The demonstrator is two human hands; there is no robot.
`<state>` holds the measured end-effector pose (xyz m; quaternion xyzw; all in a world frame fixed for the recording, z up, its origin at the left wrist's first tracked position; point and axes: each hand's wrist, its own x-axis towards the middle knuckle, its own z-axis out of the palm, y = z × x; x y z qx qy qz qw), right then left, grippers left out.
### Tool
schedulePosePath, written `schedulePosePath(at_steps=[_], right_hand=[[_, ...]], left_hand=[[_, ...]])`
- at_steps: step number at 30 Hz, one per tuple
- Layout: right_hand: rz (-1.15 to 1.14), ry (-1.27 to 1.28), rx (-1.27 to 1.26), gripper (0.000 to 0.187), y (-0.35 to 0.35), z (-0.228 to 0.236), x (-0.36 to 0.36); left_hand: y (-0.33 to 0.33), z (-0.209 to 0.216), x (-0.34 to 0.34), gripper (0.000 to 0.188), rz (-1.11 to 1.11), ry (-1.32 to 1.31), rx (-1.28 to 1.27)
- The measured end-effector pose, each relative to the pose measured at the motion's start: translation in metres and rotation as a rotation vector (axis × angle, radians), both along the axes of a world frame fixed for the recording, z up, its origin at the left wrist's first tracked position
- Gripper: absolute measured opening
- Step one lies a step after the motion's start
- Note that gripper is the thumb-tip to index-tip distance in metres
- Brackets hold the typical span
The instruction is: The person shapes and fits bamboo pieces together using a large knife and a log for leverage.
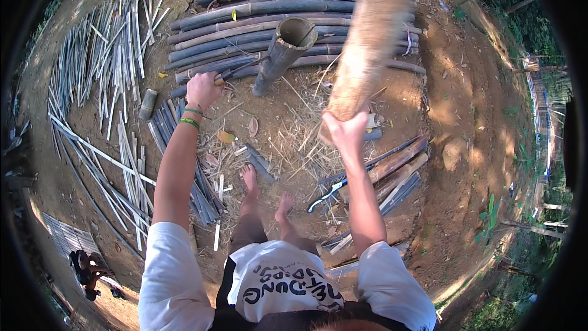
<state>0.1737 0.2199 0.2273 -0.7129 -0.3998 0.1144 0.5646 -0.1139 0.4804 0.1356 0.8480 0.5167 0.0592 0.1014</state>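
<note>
My left hand is closed around the wooden handle of a knife, whose dark blade reaches toward an upright bamboo section. Whether the blade touches the bamboo I cannot tell. The section is thick and hollow, slightly tilted, with its open end up. In my right hand is the lower end of a thick light-brown wooden club. The club is raised to the right of the bamboo, its upper part smeared by motion.
Long dark bamboo poles lie side by side beyond the section. Thin split strips cover the left ground. A saw lies by split bamboo pieces at right. Shavings litter the soil around my bare feet. Another person is at lower left.
</note>
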Motion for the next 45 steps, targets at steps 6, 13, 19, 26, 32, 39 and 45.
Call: schedulePosePath(at_steps=[6,13,19,26,32,39,45], right_hand=[[0.095,0.251,-0.537,0.079,-0.012,-0.090,0.009],[0.078,0.033,0.208,0.056,0.042,0.083,0.033],[0.025,0.067,0.396,0.057,0.069,-0.005,0.006],[0.062,0.298,-0.746,0.061,0.043,-0.103,0.031],[0.168,0.202,0.127,0.042,0.072,0.054,0.022],[0.040,0.192,-0.445,0.068,0.054,-0.147,0.004],[0.153,0.506,-0.535,0.064,-0.022,-0.099,-0.012]], left_hand=[[0.023,-0.001,-0.010,0.030,-0.047,0.106,0.114],[0.033,0.010,-0.022,0.032,0.021,0.100,0.061],[0.032,0.012,-0.013,0.029,0.012,0.088,0.078],[0.036,0.021,-0.011,0.027,0.001,0.162,0.097],[0.026,0.010,-0.035,0.027,0.035,0.137,0.099],[0.010,0.035,-0.001,0.025,0.025,0.152,-0.007],[0.012,0.034,0.002,0.020,-0.012,0.207,0.051]])
